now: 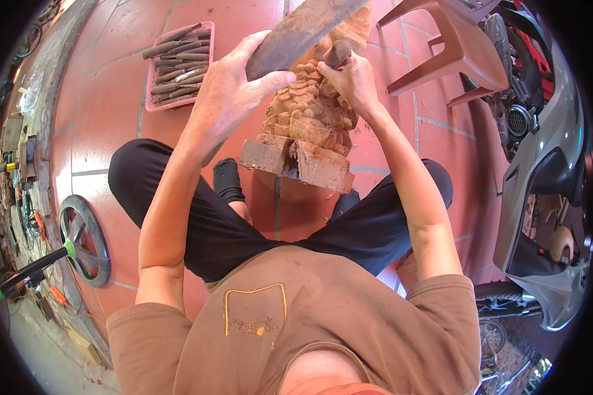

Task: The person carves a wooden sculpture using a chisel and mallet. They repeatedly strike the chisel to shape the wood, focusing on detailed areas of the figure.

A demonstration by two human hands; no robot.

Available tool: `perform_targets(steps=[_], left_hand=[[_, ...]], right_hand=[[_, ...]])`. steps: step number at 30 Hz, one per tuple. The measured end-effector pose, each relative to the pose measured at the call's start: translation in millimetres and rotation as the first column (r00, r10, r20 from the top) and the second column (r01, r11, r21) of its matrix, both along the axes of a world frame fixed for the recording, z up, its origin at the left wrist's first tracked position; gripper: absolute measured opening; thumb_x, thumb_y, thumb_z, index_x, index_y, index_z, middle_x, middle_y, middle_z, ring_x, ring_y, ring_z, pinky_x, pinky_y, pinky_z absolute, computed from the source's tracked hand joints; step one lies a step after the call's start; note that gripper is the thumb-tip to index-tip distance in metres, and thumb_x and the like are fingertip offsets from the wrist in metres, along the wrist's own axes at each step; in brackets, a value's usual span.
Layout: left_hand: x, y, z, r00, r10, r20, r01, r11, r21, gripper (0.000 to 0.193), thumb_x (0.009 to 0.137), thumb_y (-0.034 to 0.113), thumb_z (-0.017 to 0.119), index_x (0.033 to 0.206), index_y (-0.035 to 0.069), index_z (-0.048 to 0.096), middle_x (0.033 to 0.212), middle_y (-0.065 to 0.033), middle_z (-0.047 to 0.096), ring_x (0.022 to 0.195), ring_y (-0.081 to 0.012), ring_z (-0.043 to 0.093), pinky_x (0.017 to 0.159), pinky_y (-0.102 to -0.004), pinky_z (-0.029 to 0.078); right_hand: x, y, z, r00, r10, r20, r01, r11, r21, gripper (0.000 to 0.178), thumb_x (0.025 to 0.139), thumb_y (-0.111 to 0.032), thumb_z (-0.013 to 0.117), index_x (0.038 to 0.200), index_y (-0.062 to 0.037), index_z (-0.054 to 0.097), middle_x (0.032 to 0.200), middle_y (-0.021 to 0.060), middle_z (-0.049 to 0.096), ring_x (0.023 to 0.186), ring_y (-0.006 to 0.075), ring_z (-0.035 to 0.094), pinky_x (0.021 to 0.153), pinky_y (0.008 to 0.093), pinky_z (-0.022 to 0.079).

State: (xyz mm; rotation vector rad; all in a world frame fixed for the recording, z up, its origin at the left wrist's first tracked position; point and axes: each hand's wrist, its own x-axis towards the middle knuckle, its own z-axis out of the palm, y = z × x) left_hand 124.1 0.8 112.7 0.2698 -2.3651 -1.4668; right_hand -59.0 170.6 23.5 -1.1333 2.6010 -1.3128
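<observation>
A carved block of brown wood (300,125), with leafy, knobbly relief and a split flat base, stands tilted in front of my crossed legs. Over its upper part my left hand (240,79) grips a long, flat, dark grey-brown board (296,36), thumb along the near edge and fingers behind. Close to the carving's right side, my right hand (356,82) is closed round a stubby dark chisel handle (338,55), its blunt end pointing up. Whatever blade it has is hidden by the hand. The board hides the carving's upper left.
Many dark-handled chisels lie in a pink basket (149,92) at the far left. A brown plastic chair (451,49) stands far right, with a grey motorbike (540,178) beside it. Left are a black wheel (85,240) and cluttered tools along the wall. The floor is red tile.
</observation>
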Motion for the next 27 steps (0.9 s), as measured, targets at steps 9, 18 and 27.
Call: perform_targets(steps=[9, 18, 27], left_hand=[[2, -1, 8, 1.0, -0.015, 0.017, 0.013, 0.998, 0.063, 0.061, 0.086, 0.026, 0.078, 0.137, 0.002, 0.056, 0.115, -0.0111, 0.069, 0.106, -0.0171, 0.065, 0.094, -0.0316, 0.049], [2, 0, 6, 0.999, -0.031, 0.031, 0.028, 0.996, 0.086, 0.06, 0.087, 0.024, 0.078, 0.138, 0.0, 0.056, 0.119, -0.0089, 0.067, 0.109, -0.0144, 0.062, 0.096, -0.03, 0.048], [4, -2, 10, 0.999, -0.008, 0.043, 0.004, 0.996, 0.086, 0.061, 0.087, 0.024, 0.078, 0.138, 0.0, 0.055, 0.119, -0.0095, 0.067, 0.11, -0.0151, 0.062, 0.098, -0.0305, 0.047]], right_hand=[[-41, 16, -19, 0.965, -0.095, 0.244, 0.138, 0.977, -0.163, 0.029, 0.084, -0.022, 0.079, 0.099, 0.0009, 0.071, 0.088, 0.0114, 0.074, 0.082, 0.0165, 0.07, 0.076, 0.0326, 0.055], [-23, 7, -20, 0.961, -0.07, 0.267, 0.107, 0.986, -0.128, 0.031, 0.083, -0.025, 0.081, 0.098, 0.0006, 0.071, 0.083, 0.0092, 0.072, 0.075, 0.0154, 0.067, 0.071, 0.0329, 0.053], [-29, 20, -8, 0.951, -0.076, 0.3, 0.119, 0.985, -0.128, 0.026, 0.08, -0.026, 0.082, 0.094, -0.0051, 0.074, 0.084, 0.0038, 0.071, 0.075, 0.0118, 0.064, 0.071, 0.0301, 0.052]])
